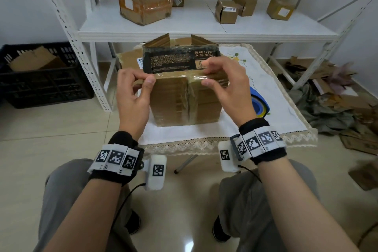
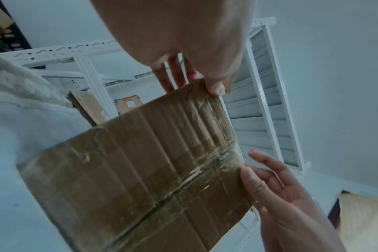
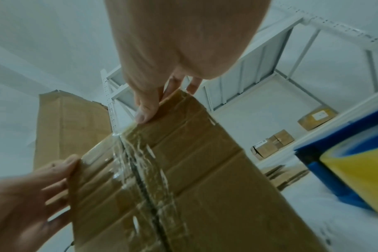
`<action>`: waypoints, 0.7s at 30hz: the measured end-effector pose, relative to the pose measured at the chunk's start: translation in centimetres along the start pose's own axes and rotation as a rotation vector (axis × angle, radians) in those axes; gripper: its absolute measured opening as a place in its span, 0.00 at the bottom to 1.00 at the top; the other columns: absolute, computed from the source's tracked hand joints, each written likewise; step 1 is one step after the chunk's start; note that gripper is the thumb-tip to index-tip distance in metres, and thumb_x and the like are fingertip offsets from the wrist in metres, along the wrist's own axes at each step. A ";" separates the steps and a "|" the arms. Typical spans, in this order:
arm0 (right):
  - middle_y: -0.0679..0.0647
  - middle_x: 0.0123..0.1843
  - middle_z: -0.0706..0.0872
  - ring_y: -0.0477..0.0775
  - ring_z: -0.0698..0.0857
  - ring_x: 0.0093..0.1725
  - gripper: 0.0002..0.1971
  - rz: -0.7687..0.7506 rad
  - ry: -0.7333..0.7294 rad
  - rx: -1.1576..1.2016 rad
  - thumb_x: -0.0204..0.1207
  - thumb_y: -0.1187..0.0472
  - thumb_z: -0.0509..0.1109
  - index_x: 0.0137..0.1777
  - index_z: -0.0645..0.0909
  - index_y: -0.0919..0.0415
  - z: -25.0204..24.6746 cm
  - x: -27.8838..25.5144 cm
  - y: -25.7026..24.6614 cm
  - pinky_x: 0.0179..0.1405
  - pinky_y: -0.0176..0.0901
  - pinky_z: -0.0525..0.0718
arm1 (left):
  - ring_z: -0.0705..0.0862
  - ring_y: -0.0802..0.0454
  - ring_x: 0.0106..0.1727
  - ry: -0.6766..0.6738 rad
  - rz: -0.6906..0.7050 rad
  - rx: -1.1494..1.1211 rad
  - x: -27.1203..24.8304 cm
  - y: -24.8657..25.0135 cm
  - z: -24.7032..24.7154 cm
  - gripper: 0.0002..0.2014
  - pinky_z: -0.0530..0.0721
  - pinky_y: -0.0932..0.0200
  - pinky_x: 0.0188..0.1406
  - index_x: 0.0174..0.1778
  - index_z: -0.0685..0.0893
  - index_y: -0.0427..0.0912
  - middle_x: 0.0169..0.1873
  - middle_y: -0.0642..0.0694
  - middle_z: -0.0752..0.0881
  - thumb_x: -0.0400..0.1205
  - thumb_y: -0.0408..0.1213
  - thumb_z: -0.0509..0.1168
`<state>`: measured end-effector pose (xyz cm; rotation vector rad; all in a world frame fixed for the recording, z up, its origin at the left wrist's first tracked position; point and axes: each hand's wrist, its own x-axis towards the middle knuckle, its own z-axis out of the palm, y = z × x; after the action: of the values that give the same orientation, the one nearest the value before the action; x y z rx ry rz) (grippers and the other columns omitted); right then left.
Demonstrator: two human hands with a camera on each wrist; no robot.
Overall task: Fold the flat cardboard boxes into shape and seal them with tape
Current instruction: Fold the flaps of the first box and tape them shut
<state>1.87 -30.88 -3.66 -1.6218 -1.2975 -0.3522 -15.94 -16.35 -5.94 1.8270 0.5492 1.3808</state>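
Note:
A brown cardboard box (image 1: 184, 100) lies on its side on the cloth-covered table (image 1: 276, 108), open flaps facing away. Clear tape (image 1: 188, 96) runs down the seam of the near face, and another strip lies along its top edge. My left hand (image 1: 150, 80) pinches the top left corner, thumb on the near face (image 2: 216, 88). My right hand (image 1: 207, 74) pinches the top edge further right, thumb in front (image 3: 144, 114) and fingers over the black printed top side. A blue tape dispenser (image 1: 258, 104) with a yellow roll (image 3: 345, 170) sits to the right of the box.
Behind the table stands a white metal shelf (image 1: 204, 26) carrying several closed boxes. A flat cardboard sheet (image 1: 128, 57) lies behind the box. A black crate (image 1: 41, 75) with cardboard sits on the floor at left. Cardboard scraps (image 1: 337, 98) lie at right.

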 end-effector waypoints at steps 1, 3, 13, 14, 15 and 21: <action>0.41 0.54 0.89 0.52 0.88 0.56 0.18 0.013 -0.002 -0.001 0.77 0.61 0.78 0.64 0.81 0.46 -0.1 0.1 0.1 0.62 0.69 0.78 | 0.77 0.66 0.51 0.000 0.004 0.000 0.0 0.1 0.2 0.04 0.75 0.71 0.54 0.48 0.79 0.41 0.51 0.44 0.76 0.87 0.36 0.66; 0.43 0.56 0.89 0.47 0.89 0.55 0.17 0.014 -0.023 -0.026 0.77 0.63 0.77 0.63 0.81 0.49 0.0 0.2 -0.2 0.66 0.68 0.75 | 0.76 0.67 0.51 0.018 0.006 -0.002 -0.2 0.2 0.6 0.04 0.74 0.73 0.54 0.48 0.78 0.42 0.51 0.43 0.75 0.87 0.35 0.66; 0.33 0.44 0.82 0.46 0.80 0.49 0.21 0.049 0.056 -0.086 0.70 0.49 0.83 0.60 0.84 0.50 1.3 -0.1 -1.5 0.54 0.45 0.65 | 0.79 0.43 0.56 0.026 -0.056 -0.010 -0.5 0.6 1.2 0.21 0.83 0.53 0.55 0.45 0.77 0.46 0.53 0.43 0.74 0.71 0.49 0.82; 0.32 0.40 0.80 0.46 0.78 0.49 0.21 0.057 0.065 -0.094 0.69 0.49 0.83 0.60 0.84 0.50 1.4 0.0 -1.6 0.54 0.45 0.65 | 0.79 0.41 0.55 0.031 -0.051 -0.021 -0.3 0.6 1.2 0.21 0.83 0.51 0.54 0.44 0.77 0.46 0.52 0.42 0.74 0.70 0.48 0.83; 0.31 0.38 0.78 0.46 0.78 0.49 0.21 0.070 0.066 -0.093 0.69 0.49 0.83 0.60 0.84 0.50 1.5 0.0 -1.6 0.55 0.46 0.66 | 0.79 0.39 0.55 0.030 -0.047 -0.031 -0.1 0.6 1.2 0.20 0.83 0.50 0.53 0.42 0.76 0.47 0.52 0.42 0.74 0.70 0.47 0.83; 0.43 0.39 0.86 0.46 0.86 0.46 0.13 0.135 0.043 0.149 0.79 0.61 0.76 0.62 0.81 0.54 -0.1 0.2 -1.2 0.62 0.56 0.80 | 0.80 0.48 0.53 -0.011 -0.048 -0.016 0.1 0.6 0.8 0.14 0.80 0.62 0.52 0.40 0.78 0.49 0.51 0.40 0.76 0.76 0.42 0.79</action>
<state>0.98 -30.96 -2.91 -1.5582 -1.1474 -0.2016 -15.21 -16.85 -5.50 1.7962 0.5717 1.3388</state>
